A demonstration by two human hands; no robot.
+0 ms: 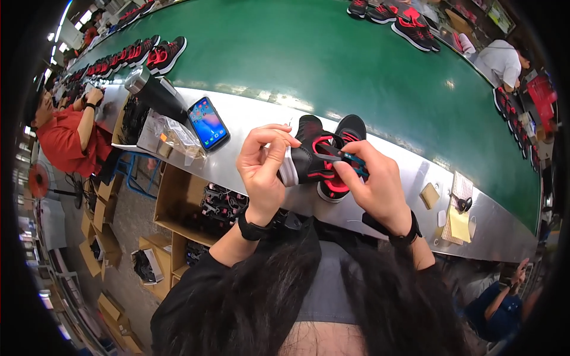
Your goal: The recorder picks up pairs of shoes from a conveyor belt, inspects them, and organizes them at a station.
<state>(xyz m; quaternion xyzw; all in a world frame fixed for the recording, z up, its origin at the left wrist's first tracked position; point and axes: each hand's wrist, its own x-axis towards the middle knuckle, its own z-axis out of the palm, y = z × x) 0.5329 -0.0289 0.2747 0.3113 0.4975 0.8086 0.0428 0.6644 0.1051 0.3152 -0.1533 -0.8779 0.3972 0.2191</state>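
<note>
My right hand [377, 181] is closed around small thread snips [354, 160] with teal handles, their blades pointing left at the opening of a black sneaker [307, 155]. This sneaker has red trim and lies on its side, its white sole facing left. My left hand [261, 172] is beside that sole, thumb and fingers pinched together near the upper. Whatever the pinch holds, if anything, is too small to make out. Just right of the first shoe sits a second black and red sneaker [351, 126], partly covered by my right hand and the snips.
A metal ledge [392, 154] borders the green conveyor belt [285, 56]. Left on it are a phone [208, 123], a dark tumbler [155, 92] and a plastic bag [178, 139]. Yellow paper [459, 224] lies right. Cardboard boxes [178, 199] stand below; a red-shirted person [68, 139] works left.
</note>
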